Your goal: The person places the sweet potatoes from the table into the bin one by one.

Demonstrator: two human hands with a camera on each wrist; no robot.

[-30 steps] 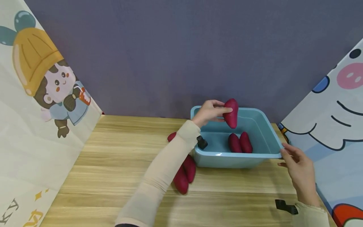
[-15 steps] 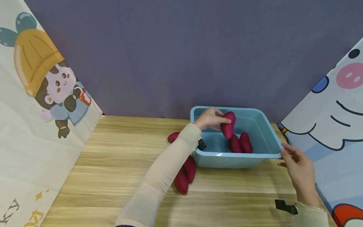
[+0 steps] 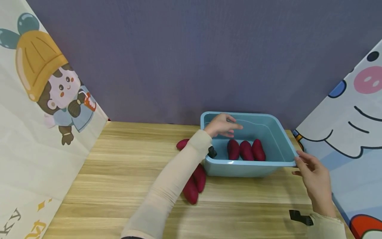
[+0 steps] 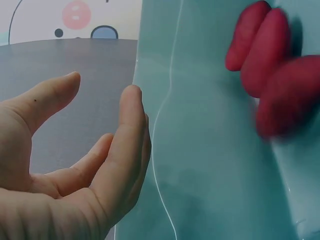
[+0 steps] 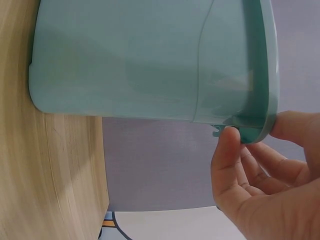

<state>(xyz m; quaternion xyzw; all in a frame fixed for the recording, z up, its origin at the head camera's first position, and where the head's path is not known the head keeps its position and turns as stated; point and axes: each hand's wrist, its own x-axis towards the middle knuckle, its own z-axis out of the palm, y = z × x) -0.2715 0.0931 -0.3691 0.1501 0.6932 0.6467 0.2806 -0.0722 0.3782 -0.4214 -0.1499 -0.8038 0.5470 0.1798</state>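
My left hand (image 3: 223, 126) is over the left part of a light blue plastic bin (image 3: 238, 169), fingers apart and holding nothing. Below it, three dark red sweet potatoes lie side by side on the bin's floor: a left one (image 3: 233, 149), a middle one (image 3: 246, 151) and a right one (image 3: 258, 150). In the left wrist view the nearest sweet potato (image 4: 290, 97) looks blurred. At the bin's front right corner, my right hand (image 3: 316, 179) pinches the rim (image 5: 272, 95) between thumb and fingers.
On the wooden table (image 3: 119, 172), left of the bin, lie more sweet potatoes: two by its front left corner (image 3: 190, 191) and one farther back (image 3: 182, 144), partly behind my left sleeve. A grey wall (image 3: 149, 59) stands behind; printed sheets flank both sides.
My left hand lowered a sweet potato into the bin and let go of it. It now lies left of the other two. My right hand has stayed on the rim.
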